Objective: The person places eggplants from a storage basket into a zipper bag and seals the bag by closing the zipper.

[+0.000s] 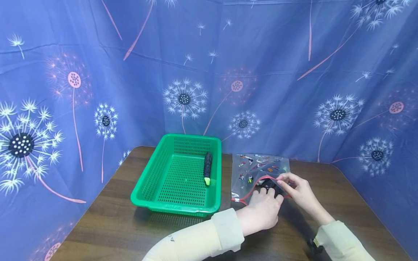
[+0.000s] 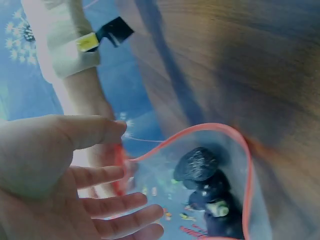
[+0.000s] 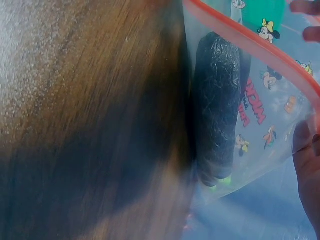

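Observation:
A clear zip bag (image 1: 261,165) with a red rim and cartoon prints lies open-mouthed toward the back right. My right hand (image 1: 302,194) pinches its red rim at the right side of the mouth. My left hand (image 1: 261,212) is at the mouth with nothing held; in the left wrist view its fingers (image 2: 122,204) are spread and nearly straight beside the opening. Inside the bag are several dark, shiny things (image 2: 200,167). One of them shows in the right wrist view as a long, wrinkled dark eggplant (image 3: 217,110) with a bright green end.
A green slotted basket (image 1: 176,209) stands left of the bag, with a dark eggplant (image 1: 207,166) with a pale green tip along its right side. All rest on a brown wooden table (image 1: 107,221). A blue dandelion-print cloth (image 1: 137,90) hangs behind and at both sides.

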